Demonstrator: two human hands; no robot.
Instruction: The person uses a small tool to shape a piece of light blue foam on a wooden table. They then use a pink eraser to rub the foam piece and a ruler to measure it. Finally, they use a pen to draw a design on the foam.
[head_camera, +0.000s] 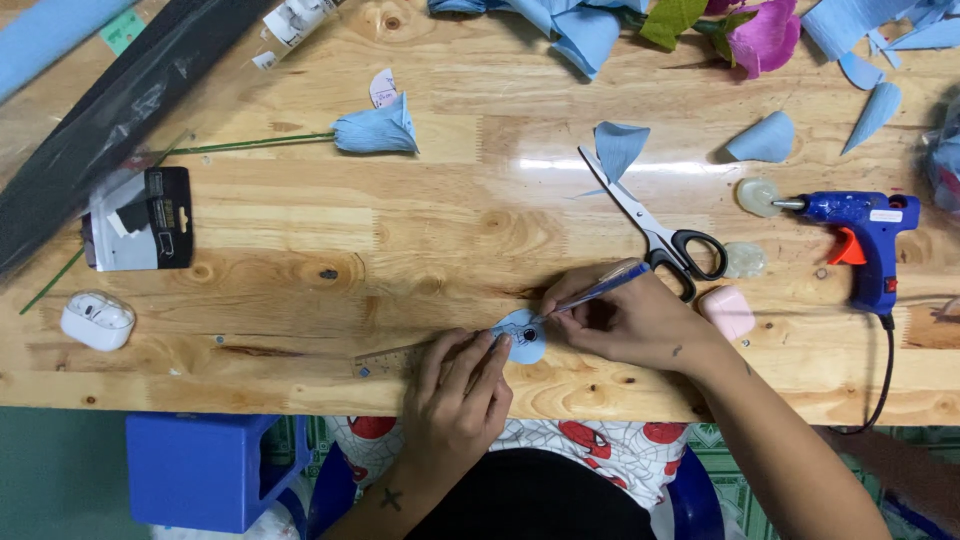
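Right hand (640, 322) kept a closed grip on a blue pen (597, 291) — tip on a pale blue paper circle (523, 336) that the left hand (455, 395) pinned flat at the worktop's (420, 240) near edge — scissors (660, 238) just beyond.

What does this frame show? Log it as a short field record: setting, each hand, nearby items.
setting: wooden table, seen from above
left hand: presses a blue paper piece flat on the table
right hand: holds a pen, tip on the paper piece
nearby: scissors, blue glue gun, blue paper flower, white earbud case
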